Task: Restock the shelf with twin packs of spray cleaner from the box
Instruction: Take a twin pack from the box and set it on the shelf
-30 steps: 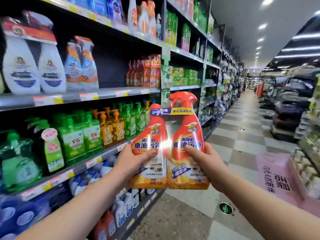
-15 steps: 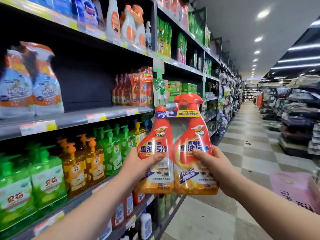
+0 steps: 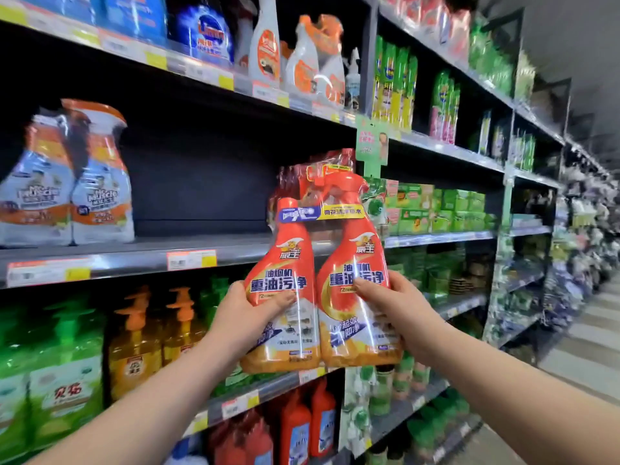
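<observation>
I hold an orange-red twin pack of spray cleaner (image 3: 322, 280) upright in clear wrap, in front of the middle shelf (image 3: 134, 255). My left hand (image 3: 248, 317) grips its left bottle and my right hand (image 3: 399, 310) grips its right bottle. Behind the pack's top, more of the same red twin packs (image 3: 322, 169) stand at the right end of that shelf. A wide dark gap lies on the shelf left of them. The box is out of view.
White and orange refill pouches (image 3: 67, 182) stand at the shelf's left end. Green and orange pump bottles (image 3: 134, 344) fill the shelf below, spray bottles (image 3: 295, 58) the one above. Green products (image 3: 443, 209) fill the bay to the right. The aisle floor (image 3: 590, 347) runs off at right.
The pack has risen and moved closer to the middle shelf, held by both hands. My view has turned left and up toward the shelves.
</observation>
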{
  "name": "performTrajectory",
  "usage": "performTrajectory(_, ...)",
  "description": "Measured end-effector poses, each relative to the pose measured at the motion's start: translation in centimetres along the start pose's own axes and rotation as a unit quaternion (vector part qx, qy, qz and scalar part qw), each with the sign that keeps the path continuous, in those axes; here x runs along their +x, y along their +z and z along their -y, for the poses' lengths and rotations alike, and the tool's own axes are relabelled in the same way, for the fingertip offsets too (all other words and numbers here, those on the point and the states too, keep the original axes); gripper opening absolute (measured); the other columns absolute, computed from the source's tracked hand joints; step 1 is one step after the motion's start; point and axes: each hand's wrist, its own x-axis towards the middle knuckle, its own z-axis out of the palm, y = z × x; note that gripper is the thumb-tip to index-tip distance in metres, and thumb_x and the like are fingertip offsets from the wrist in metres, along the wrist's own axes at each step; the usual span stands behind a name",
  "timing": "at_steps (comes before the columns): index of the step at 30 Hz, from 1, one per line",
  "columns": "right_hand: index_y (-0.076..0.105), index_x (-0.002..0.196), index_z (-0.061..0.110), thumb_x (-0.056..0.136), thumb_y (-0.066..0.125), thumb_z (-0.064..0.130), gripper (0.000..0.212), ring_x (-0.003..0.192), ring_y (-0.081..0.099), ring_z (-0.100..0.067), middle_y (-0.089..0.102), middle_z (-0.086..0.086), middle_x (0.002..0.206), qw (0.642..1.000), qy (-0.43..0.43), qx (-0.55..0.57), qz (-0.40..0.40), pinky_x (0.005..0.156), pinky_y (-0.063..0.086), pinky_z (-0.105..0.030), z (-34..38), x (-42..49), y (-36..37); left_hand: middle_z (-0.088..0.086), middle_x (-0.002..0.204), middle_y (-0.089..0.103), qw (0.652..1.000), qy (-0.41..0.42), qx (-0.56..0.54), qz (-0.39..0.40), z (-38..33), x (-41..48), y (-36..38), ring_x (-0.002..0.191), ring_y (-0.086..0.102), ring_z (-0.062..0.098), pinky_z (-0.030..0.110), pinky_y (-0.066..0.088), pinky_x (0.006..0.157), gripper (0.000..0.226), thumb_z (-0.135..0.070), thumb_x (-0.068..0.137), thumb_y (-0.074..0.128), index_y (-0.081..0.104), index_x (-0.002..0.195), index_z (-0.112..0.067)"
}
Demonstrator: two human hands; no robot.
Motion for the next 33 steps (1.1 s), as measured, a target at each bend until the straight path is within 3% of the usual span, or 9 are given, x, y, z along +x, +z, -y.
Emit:
performTrajectory(2,0.059,0.101,0.010,0.086,0.068,0.027,0.024,0.051,0.043,-0.017,0.052,-0.009,0.068,0.999,0.004,0.002,0.033,0.047,0.036,-0.023,0.3,3.1,-0.1,0.002,0.098,0.066,0.999,0.003,0.022,-0.038,-0.3,1.8,0.3,0.089,0.063,0.019,0.032,0.049,0.076,0.045,-0.040,0.072,0.078,0.055,0.104,-0.017)
performTrajectory(5,0.057,0.104,0.006,0.070,0.074,0.038,0.050,0.079,0.047,-0.027,0.054,-0.036,0.089,0.996,0.005,0.038,0.075,0.071,0.038,-0.039,0.7,7.1,1.1,0.001,0.097,0.068,0.995,0.022,0.055,-0.074,-0.9,4.8,-0.5,0.089,0.064,0.018,0.030,0.048,0.072,0.041,-0.043,0.073,0.076,0.059,0.102,-0.019)
performTrajectory(7,0.060,0.106,0.008,0.061,0.075,0.043,0.059,0.084,0.050,-0.028,0.057,-0.041,0.108,0.994,-0.013,0.052,0.094,0.077,0.043,-0.044,1.0,9.9,2.2,0.003,0.100,0.069,0.993,0.028,0.076,-0.089,-1.4,7.1,-1.3,0.088,0.065,0.018,0.030,0.050,0.071,0.048,-0.046,0.073,0.075,0.059,0.107,-0.016)
performTrajectory(11,0.061,0.112,0.004,0.073,0.075,0.036,0.052,0.085,0.059,-0.030,0.066,-0.030,0.109,0.990,-0.052,0.047,0.121,0.093,0.047,-0.058,1.7,16.1,4.3,0.004,0.103,0.065,0.983,0.028,0.110,-0.141,-2.0,12.5,-3.1,0.094,0.062,0.023,0.037,0.051,0.082,0.064,-0.057,0.065,0.076,0.056,0.107,-0.013)
performTrajectory(14,0.062,0.108,0.006,0.086,0.067,0.028,0.031,0.080,0.067,-0.029,0.072,-0.012,0.091,0.989,-0.067,0.051,0.118,0.084,0.054,-0.045,1.9,21.3,5.9,0.008,0.103,0.067,0.986,0.034,0.093,-0.136,-2.7,16.8,-4.2,0.091,0.066,0.026,0.043,0.055,0.082,0.078,-0.061,0.053,0.079,0.056,0.108,-0.012)
performTrajectory(19,0.060,0.113,-0.001,0.087,0.067,0.029,0.040,0.079,0.062,-0.027,0.065,-0.016,0.094,0.989,-0.075,0.049,0.115,0.074,0.050,-0.035,2.3,28.5,9.0,0.011,0.107,0.062,0.988,0.025,0.063,-0.137,-3.5,23.8,-5.5,0.094,0.065,0.029,0.047,0.056,0.081,0.066,-0.046,0.067,0.081,0.047,0.111,-0.011)
performTrajectory(23,0.061,0.105,0.005,0.090,0.063,0.026,0.026,0.055,0.066,-0.013,0.068,-0.007,0.079,0.988,-0.102,0.044,0.111,0.052,0.050,-0.021,2.3,33.1,10.4,0.011,0.108,0.063,0.990,0.024,0.050,-0.131,-3.2,29.0,-5.9,0.089,0.066,0.027,0.035,0.055,0.067,0.070,-0.043,0.066,0.082,0.047,0.115,-0.007)
performTrajectory(27,0.063,0.096,0.012,0.089,0.063,0.029,0.018,0.081,0.067,-0.029,0.071,-0.013,0.094,0.985,-0.126,0.005,0.114,0.079,0.054,-0.039,2.1,37.5,11.3,0.011,0.106,0.067,0.991,0.015,0.042,-0.125,-2.8,32.9,-6.0,0.087,0.069,0.028,0.043,0.058,0.075,0.093,-0.052,0.041,0.086,0.052,0.115,-0.008)
performTrajectory(33,0.060,0.110,0.013,0.092,0.060,0.025,0.022,0.093,0.067,-0.028,0.071,-0.012,0.107,0.980,-0.127,-0.033,0.150,0.090,0.051,-0.044,0.4,43.2,12.8,0.009,0.109,0.061,0.985,-0.002,0.069,-0.155,-1.2,37.7,-6.0,0.093,0.064,0.027,0.044,0.054,0.083,0.072,-0.035,0.063,0.086,0.043,0.114,-0.010)
